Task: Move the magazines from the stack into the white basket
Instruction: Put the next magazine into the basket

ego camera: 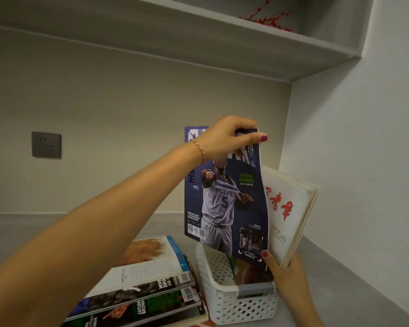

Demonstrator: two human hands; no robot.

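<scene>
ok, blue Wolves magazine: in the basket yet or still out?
Partly in. The blue magazine stands upright, bottom edge inside the white basket, left hand gripping its top.

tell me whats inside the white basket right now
The white basket holds a purple basketball magazine, upright and gripped by the left hand, and white magazines leaning right. The basket floor is hidden.

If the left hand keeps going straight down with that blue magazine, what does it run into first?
Most likely the inside of the white basket: the blue magazine held by the left hand already hangs over the opening. Depth is unclear; its lower edge may meet the magazines already standing there.
</scene>
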